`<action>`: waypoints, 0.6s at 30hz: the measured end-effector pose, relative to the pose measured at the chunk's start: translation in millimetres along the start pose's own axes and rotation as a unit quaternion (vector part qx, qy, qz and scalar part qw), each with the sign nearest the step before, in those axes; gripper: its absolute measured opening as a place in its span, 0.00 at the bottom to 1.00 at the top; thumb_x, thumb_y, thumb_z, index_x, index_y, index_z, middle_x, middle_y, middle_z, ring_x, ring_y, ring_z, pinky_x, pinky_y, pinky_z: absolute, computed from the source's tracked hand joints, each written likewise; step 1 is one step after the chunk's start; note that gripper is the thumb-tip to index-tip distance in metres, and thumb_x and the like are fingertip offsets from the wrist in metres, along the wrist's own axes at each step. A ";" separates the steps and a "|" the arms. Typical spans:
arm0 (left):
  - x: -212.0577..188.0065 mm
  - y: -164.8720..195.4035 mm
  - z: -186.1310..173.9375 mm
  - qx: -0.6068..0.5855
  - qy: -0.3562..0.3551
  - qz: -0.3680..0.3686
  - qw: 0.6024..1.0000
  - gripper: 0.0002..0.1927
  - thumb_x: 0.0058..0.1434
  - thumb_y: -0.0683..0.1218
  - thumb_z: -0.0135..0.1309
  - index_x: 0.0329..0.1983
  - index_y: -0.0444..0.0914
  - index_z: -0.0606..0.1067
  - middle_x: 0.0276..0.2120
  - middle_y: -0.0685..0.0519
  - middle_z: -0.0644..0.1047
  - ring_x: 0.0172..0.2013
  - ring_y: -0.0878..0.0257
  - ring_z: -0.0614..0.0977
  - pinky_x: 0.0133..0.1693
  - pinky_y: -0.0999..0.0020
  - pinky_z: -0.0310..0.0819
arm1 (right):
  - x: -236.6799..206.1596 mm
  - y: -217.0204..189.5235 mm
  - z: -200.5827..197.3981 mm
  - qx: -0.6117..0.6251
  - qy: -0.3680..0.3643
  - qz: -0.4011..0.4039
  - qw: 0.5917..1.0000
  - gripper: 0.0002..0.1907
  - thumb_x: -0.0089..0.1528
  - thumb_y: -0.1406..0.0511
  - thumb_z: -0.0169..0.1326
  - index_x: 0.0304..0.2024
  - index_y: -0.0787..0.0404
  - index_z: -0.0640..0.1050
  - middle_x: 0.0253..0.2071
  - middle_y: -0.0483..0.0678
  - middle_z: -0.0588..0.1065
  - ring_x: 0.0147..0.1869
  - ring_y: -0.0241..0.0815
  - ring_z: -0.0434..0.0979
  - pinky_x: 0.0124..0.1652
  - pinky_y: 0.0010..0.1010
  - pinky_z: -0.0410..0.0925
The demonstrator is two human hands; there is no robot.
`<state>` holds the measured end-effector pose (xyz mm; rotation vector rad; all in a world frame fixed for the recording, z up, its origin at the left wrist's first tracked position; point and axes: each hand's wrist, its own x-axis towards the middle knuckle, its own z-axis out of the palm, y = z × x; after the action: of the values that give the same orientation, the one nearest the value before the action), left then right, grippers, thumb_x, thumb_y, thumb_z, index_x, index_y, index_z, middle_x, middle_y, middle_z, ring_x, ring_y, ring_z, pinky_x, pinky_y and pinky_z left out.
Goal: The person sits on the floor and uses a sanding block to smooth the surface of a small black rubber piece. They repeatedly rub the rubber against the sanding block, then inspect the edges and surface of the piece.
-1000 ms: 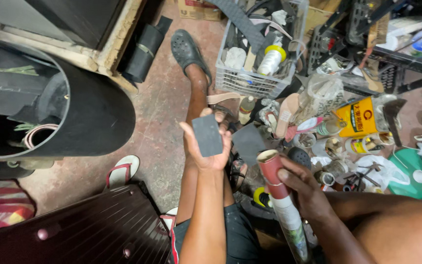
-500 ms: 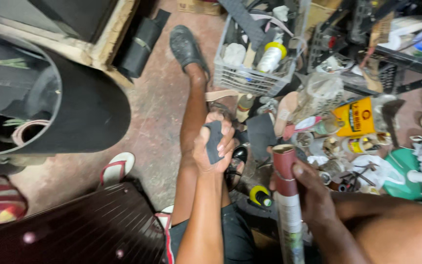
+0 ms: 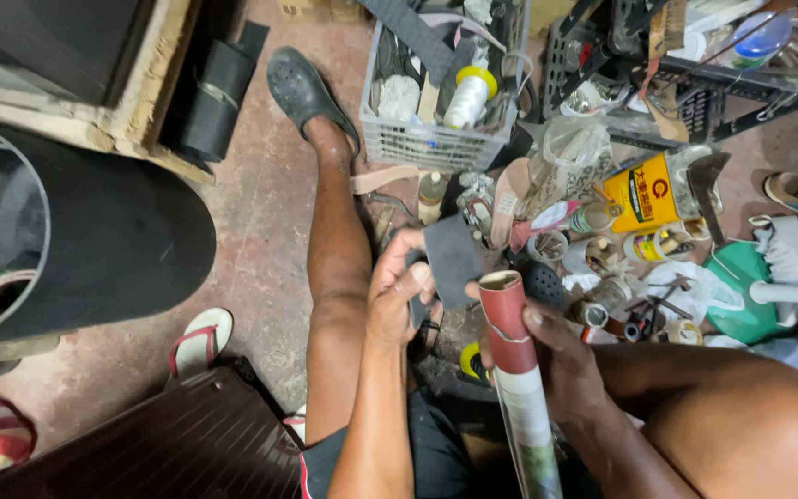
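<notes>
Down comes the left hand (image 3: pixel 399 296) from half a second ago, fingers curled around a flat dark grey rubber piece (image 3: pixel 452 259) just above the knee. Right hand (image 3: pixel 547 356) wraps a red-topped cardboard tube (image 3: pixel 510 323), held upright, its open rim touching the rubber's edge.

Cluttered floor (image 3: pixel 260 231); basket (image 3: pixel 427 143), sandal (image 3: pixel 198 340)

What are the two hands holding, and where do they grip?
The left hand pinches a dark flat sheet at its left edge. The right hand wraps the red-topped tube around its middle.
</notes>
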<state>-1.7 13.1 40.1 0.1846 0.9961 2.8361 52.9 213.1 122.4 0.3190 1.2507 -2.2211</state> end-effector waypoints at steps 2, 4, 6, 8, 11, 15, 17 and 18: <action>2.1 -3.5 5.0 0.014 -0.010 -0.014 1.000 0.25 0.61 0.49 0.57 0.61 0.42 0.71 0.47 0.54 0.74 0.29 0.74 0.68 0.29 0.81 0.63 | 5.2 4.5 -5.5 0.069 -0.048 0.040 0.996 0.40 0.63 0.46 0.49 0.68 0.69 0.68 0.31 0.55 0.75 0.28 0.42 0.76 0.28 0.31 0.70; 4.1 -7.9 10.6 -0.005 -0.032 -0.044 0.999 0.21 0.63 0.51 0.59 0.55 0.39 0.72 0.47 0.52 0.76 0.40 0.71 0.75 0.43 0.77 0.70 | 8.6 10.3 -8.3 0.115 -0.069 0.070 0.988 0.39 0.64 0.45 0.47 0.66 0.69 0.68 0.30 0.55 0.75 0.28 0.43 0.76 0.28 0.31 0.70; 7.5 -10.1 12.5 -0.014 -0.046 -0.029 0.998 0.17 0.64 0.52 0.59 0.49 0.38 0.71 0.45 0.52 0.75 0.44 0.69 0.77 0.48 0.75 0.73 | 12.0 14.3 -9.6 0.134 -0.066 0.077 0.986 0.37 0.66 0.46 0.46 0.62 0.70 0.67 0.29 0.55 0.75 0.27 0.44 0.75 0.27 0.30 0.69; 7.4 -10.2 11.5 -0.021 -0.042 0.021 0.999 0.14 0.65 0.50 0.60 0.43 0.38 0.70 0.43 0.55 0.73 0.42 0.68 0.74 0.46 0.74 0.70 | 13.4 14.9 -10.7 0.093 -0.026 0.073 0.993 0.37 0.66 0.46 0.44 0.63 0.70 0.70 0.27 0.55 0.74 0.26 0.43 0.75 0.27 0.30 0.69; 3.2 -8.5 5.4 -0.019 -0.012 -0.035 0.999 0.19 0.66 0.49 0.61 0.54 0.34 0.72 0.38 0.53 0.74 0.30 0.73 0.71 0.33 0.78 0.65 | 13.1 12.3 -12.3 0.085 -0.001 0.067 0.994 0.37 0.65 0.46 0.42 0.63 0.68 0.72 0.26 0.53 0.74 0.26 0.43 0.74 0.28 0.30 0.69; -1.8 -17.0 1.4 0.002 -0.024 -0.067 0.997 0.21 0.61 0.50 0.61 0.54 0.38 0.73 0.41 0.54 0.78 0.30 0.73 0.73 0.30 0.81 0.66 | 12.7 10.2 -11.8 0.087 0.001 0.065 0.994 0.36 0.66 0.45 0.41 0.61 0.67 0.72 0.26 0.53 0.74 0.25 0.44 0.74 0.28 0.31 0.68; -1.3 -24.0 0.7 -0.052 -0.032 -0.060 0.996 0.14 0.67 0.46 0.61 0.49 0.32 0.74 0.38 0.52 0.77 0.31 0.70 0.74 0.35 0.73 0.73 | 13.7 9.7 -9.8 0.089 -0.013 0.059 0.994 0.38 0.68 0.44 0.41 0.60 0.72 0.73 0.26 0.53 0.74 0.26 0.43 0.74 0.28 0.30 0.68; -0.1 -25.8 -1.0 -0.032 0.001 -0.048 0.998 0.15 0.65 0.45 0.61 0.50 0.33 0.74 0.39 0.52 0.78 0.32 0.69 0.76 0.35 0.74 0.73 | 14.7 8.8 -8.5 0.088 -0.023 0.051 0.995 0.39 0.69 0.44 0.41 0.60 0.74 0.73 0.26 0.53 0.74 0.26 0.42 0.74 0.29 0.30 0.68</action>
<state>0.3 32.5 23.1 0.1230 0.8870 2.7777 45.5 211.4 104.8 0.3878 0.9936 -2.2425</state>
